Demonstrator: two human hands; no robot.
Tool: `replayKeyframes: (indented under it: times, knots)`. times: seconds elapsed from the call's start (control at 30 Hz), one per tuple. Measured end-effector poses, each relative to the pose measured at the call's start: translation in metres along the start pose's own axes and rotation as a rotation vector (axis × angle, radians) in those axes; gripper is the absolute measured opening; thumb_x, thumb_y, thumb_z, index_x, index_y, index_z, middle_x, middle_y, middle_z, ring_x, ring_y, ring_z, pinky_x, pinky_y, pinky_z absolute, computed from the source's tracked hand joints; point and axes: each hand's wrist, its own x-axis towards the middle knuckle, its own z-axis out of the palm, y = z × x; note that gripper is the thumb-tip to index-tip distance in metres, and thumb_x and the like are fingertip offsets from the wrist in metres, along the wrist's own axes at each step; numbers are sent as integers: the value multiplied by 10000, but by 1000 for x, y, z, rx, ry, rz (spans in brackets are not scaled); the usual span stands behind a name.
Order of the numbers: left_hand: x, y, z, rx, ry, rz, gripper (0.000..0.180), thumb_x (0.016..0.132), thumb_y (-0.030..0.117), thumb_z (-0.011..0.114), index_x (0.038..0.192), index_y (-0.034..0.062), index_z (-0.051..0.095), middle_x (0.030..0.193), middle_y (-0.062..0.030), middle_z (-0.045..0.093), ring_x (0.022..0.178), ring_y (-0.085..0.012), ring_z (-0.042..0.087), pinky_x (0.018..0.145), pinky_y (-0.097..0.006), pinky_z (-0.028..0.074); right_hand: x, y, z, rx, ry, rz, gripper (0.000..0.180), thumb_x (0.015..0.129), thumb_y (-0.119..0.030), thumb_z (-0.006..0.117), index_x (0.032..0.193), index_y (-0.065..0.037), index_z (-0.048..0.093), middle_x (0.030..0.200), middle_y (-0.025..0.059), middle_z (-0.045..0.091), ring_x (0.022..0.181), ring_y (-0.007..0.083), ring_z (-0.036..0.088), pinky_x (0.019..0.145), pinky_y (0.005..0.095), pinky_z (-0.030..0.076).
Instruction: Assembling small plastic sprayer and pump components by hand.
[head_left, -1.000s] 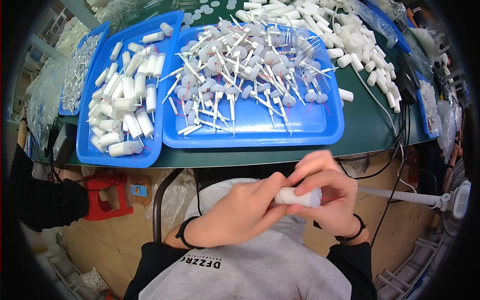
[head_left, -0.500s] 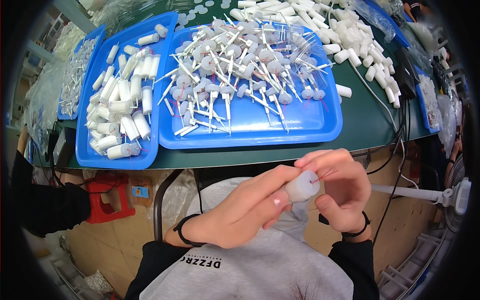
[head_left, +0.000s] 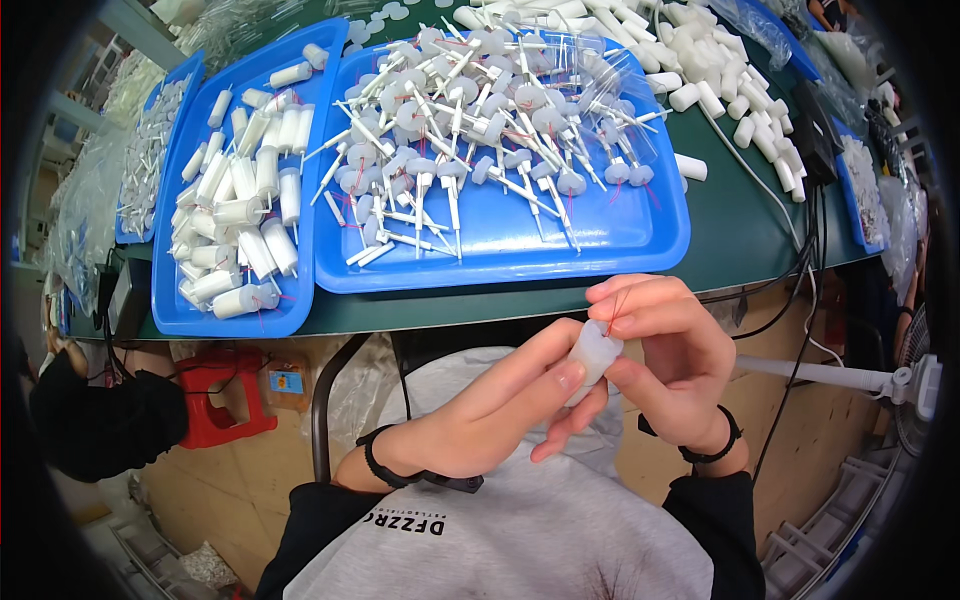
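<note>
Left hand (head_left: 480, 425): closed on a small white plastic cylinder (head_left: 594, 358), thumb and fingers pressed along its lower side; black band at the wrist.

Right hand (head_left: 672, 370): closed on the same cylinder from the other side, fingertips (head_left: 622, 325) pinching a thin red thread (head_left: 615, 305) that rises from its top end; black band at the wrist.

White plastic cylinder: held between both hands, above the person's lap, just off the near edge of the green table (head_left: 735, 235).

Large blue tray (head_left: 610, 235): on the table directly beyond the hands. Holds a loose heap of white disc-headed stems (head_left: 480, 130), many with red thread; its near right part is bare.

Narrow blue tray (head_left: 230, 310): touching the large tray's left side. Holds white cylinders (head_left: 255, 215), lying mostly lengthwise, some with red thread at an end.

Third blue tray (head_left: 128, 222): further left, partly cut by the picture rim. Holds small whitish pieces, too small to identify.

Loose white cylinders (head_left: 700, 80): piled on the table beyond and right of the large tray; one lies alone just beside the tray's right rim.

Cables (head_left: 790, 250): white and black, running over the table's right edge.

Red stool (head_left: 222, 395): on the floor under the table, left of the person.

White fan (head_left: 915, 385): low at far right.
</note>
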Motion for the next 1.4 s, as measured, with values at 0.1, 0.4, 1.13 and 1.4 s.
replayKeyframes:
  times: [0.1, 0.4, 1.13, 1.4]
  knots:
    - [3, -4, 0, 65, 52, 7, 456, 926, 360, 346, 1172, -23, 365, 749, -69, 461, 570, -96, 428, 500, -213, 391, -3, 0, 3, 0, 44, 15, 253, 683, 101, 652, 914, 33, 576, 1003, 163, 564, 947, 246, 571, 814, 336, 464]
    - [0, -10, 3, 108, 152, 79, 251, 937, 183, 313, 1106, 15, 393, 756, -9, 431, 613, -58, 394, 561, -190, 354, -11, 1, 13, -265, 55, -89, 243, 647, 86, 674, 856, 6, 581, 966, 154, 572, 852, 245, 581, 721, 310, 469]
    - [-12, -52, -25, -125, 401, -12, 220, 921, 183, 390, 1064, 30, 456, 776, -35, 484, 677, -91, 471, 609, -226, 405, -42, 20, 29, -34, -53, 474, 658, 702, -136, 738, 1201, -3, 329, 1044, 102, 496, 976, 188, 510, 817, 317, 436]
    - [-11, -50, -28, -177, 298, 12, 145, 946, 206, 400, 950, 61, 397, 700, 5, 411, 572, -58, 421, 473, -197, 378, -33, 25, 52, 477, -153, 959, 618, 726, -232, 733, 1144, 18, 353, 1043, 115, 469, 900, 140, 533, 724, 272, 474]
